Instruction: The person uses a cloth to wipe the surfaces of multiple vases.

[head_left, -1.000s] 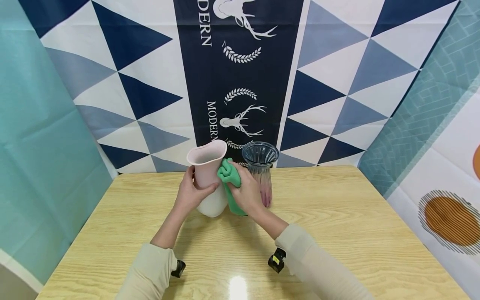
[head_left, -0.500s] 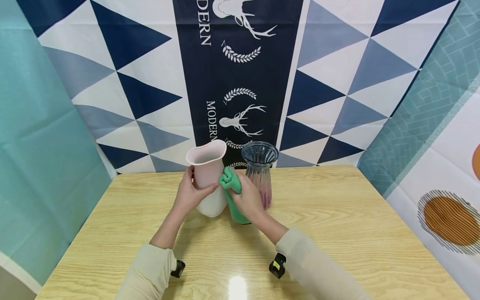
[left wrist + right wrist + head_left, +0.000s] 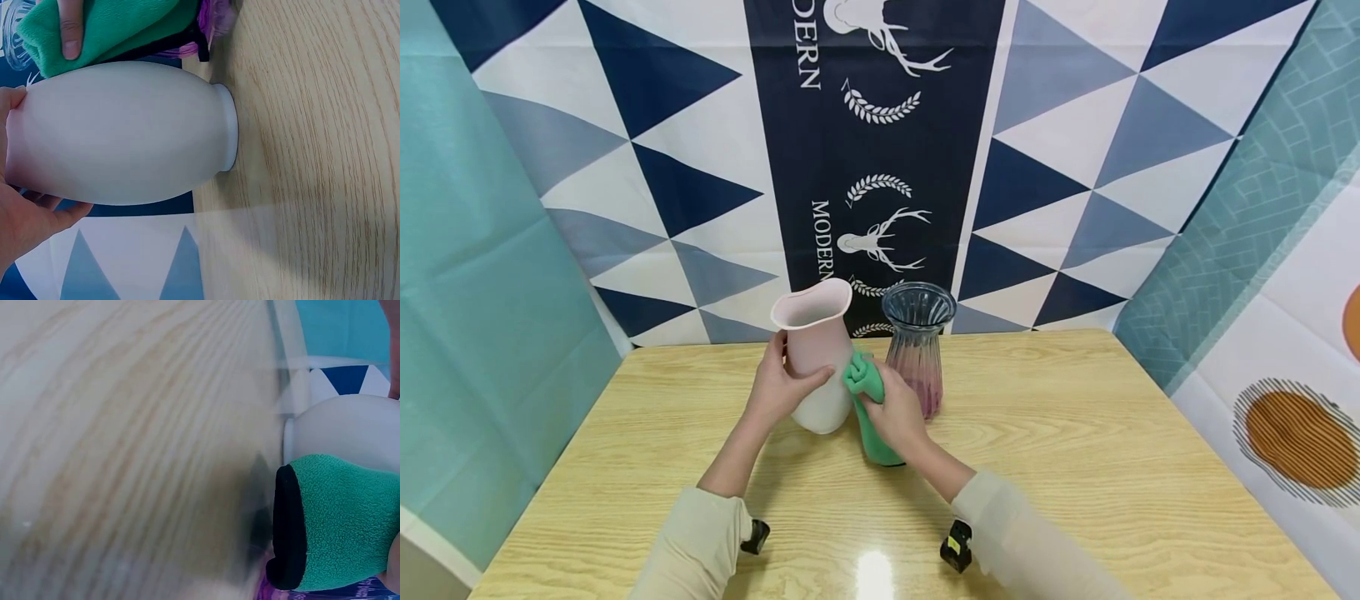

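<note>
A white vase [image 3: 823,400] with a pinkish neck and wavy rim stands on the wooden table. My left hand [image 3: 777,379] grips it round the neck, thumb in front and fingers behind. In the left wrist view the vase [image 3: 125,134] shows its rounded body and narrow foot on the table. My right hand [image 3: 897,408] holds a bunched green cloth [image 3: 874,433] against the vase's right side. The right wrist view shows the fuzzy cloth [image 3: 347,525] with its black edge hanging beside the vase [image 3: 344,428].
Just right of the cloth stands a ribbed glass vase [image 3: 917,350], blue at the rim and pink below, close behind my right hand. A patterned cloth backdrop [image 3: 700,192] rises at the table's [image 3: 1037,433] back edge.
My right hand has slid the green cloth down along the white vase's right side, from near the rim toward the middle. My left hand keeps its grip on the neck.
</note>
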Demonstrator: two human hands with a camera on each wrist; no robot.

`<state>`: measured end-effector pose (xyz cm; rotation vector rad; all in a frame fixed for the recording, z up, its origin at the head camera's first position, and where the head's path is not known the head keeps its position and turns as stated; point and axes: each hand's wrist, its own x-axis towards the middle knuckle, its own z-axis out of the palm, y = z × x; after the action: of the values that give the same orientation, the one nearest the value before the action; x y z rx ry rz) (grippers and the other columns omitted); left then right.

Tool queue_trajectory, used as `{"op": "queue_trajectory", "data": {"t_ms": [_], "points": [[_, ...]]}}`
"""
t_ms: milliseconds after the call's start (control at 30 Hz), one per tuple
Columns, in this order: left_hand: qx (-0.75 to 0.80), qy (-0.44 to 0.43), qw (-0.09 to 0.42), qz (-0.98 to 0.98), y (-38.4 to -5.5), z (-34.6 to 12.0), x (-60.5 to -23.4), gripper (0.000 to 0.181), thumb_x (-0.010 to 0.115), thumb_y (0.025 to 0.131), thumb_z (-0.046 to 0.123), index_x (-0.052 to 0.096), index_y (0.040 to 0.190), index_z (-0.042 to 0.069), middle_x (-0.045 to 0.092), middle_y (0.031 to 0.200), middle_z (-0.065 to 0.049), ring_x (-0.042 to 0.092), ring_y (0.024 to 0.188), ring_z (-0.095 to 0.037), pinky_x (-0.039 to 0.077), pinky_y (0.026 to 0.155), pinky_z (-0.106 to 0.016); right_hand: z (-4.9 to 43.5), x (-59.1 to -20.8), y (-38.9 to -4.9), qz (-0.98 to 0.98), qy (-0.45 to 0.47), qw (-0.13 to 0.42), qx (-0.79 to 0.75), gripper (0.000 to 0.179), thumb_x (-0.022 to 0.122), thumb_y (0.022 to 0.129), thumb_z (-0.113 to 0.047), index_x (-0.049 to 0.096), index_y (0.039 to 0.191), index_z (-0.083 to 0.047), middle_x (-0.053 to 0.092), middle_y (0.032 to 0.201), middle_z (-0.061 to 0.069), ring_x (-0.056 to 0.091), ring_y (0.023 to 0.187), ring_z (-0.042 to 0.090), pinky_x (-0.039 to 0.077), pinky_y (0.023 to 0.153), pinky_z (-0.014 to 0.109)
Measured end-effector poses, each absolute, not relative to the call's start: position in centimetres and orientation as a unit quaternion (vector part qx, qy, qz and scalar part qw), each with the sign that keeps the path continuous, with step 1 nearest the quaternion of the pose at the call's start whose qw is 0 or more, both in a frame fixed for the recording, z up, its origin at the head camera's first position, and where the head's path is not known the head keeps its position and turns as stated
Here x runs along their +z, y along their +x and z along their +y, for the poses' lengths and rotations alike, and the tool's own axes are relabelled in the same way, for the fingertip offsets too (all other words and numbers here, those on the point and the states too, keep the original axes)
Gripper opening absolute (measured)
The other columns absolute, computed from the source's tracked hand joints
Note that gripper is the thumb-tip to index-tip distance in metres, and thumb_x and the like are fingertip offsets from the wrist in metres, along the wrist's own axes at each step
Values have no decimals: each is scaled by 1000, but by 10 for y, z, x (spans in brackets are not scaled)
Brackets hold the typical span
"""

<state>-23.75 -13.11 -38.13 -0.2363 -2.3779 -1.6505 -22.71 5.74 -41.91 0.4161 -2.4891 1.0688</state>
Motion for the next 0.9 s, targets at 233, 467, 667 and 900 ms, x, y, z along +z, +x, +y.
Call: {"op": "queue_trajectory", "data": {"t_ms": [233, 467, 667, 900], "points": [[-559, -91, 147, -811, -237, -128, -382, 88, 81, 72, 25, 29, 142, 11, 41, 135, -12, 47, 119, -30, 43, 99, -49, 60, -425, -222, -901, 142, 179, 370, 49, 69, 84, -18, 52, 129, -11, 62, 118, 15, 61, 105, 30, 49, 88, 47], [-551, -79, 184, -810, -238, -121, -386, 93, 85, 67, 31, 31, 140, 12, 34, 134, -14, 48, 116, -27, 45, 96, -45, 62, -428, -218, -915, 133, 157, 348, 47, 69, 85, -20, 53, 128, -11, 63, 117, 12, 61, 104, 28, 50, 88, 46], [-545, -66, 188, -814, -236, -119, -386, 91, 84, 67, 28, 32, 140, 10, 35, 133, -15, 48, 116, -29, 45, 97, -47, 63, -428, -218, -918, 130, 153, 342, 48, 69, 84, -20, 53, 129, -12, 62, 118, 12, 61, 103, 28, 50, 87, 46], [-537, -64, 182, -821, -236, -118, -384, 90, 83, 69, 29, 31, 140, 11, 36, 131, -15, 48, 115, -29, 45, 96, -46, 65, -419, -219, -903, 144, 176, 365, 48, 69, 84, -18, 53, 129, -10, 63, 117, 13, 62, 101, 28, 50, 86, 47]]}}
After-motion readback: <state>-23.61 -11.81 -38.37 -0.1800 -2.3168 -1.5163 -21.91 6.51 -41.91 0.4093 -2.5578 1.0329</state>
